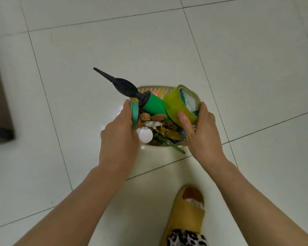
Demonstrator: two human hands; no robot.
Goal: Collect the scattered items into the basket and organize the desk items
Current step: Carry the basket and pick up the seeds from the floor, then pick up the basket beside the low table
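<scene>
Left hand (120, 129) grip clamped on basket (156, 88) side; right hand (201, 128) grip clamped on tape roll (178, 103)

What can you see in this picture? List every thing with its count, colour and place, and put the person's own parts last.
basket: one, cream, held over the tiled floor
balloon pump: one, green and black, sticking out upper left
tape roll: one, yellow-green, basket's right side
walnuts: several, brown, basket's middle
round cap: one, white, near left hand
slipper: one, yellow, bottom right
left hand: gripping basket's left edge
right hand: gripping basket's right edge, thumb on tape
</scene>
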